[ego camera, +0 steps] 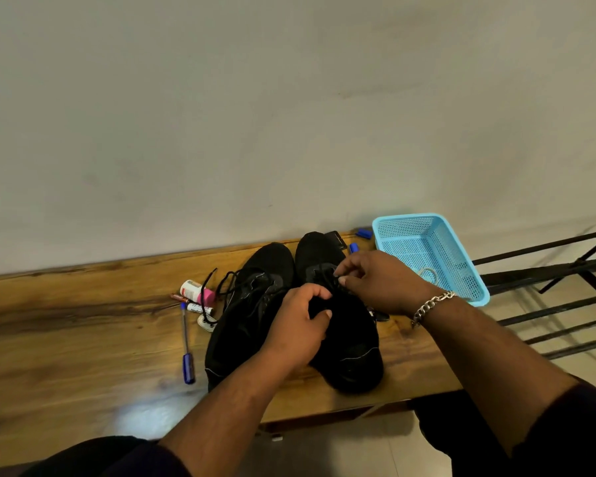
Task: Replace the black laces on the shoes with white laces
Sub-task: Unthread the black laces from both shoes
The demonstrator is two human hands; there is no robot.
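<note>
Two black shoes stand side by side on the wooden table, toes toward the wall. The left shoe (pixel 252 304) has loose black laces (pixel 217 287) trailing off to its left. My left hand (pixel 300 325) grips the tongue area of the right shoe (pixel 351 356), fingers curled around it. My right hand (pixel 379 280), a chain bracelet on its wrist, pinches the right shoe's black lace (pixel 331 275) near the eyelets. No white laces are plainly visible.
A light blue mesh basket (pixel 461 270) sits at the table's right end with a pale ring inside. Left of the shoes lie a pink-capped bottle (pixel 197 291), markers (pixel 198 308) and a blue pen (pixel 187 349). A black metal rack (pixel 565 287) stands to the right.
</note>
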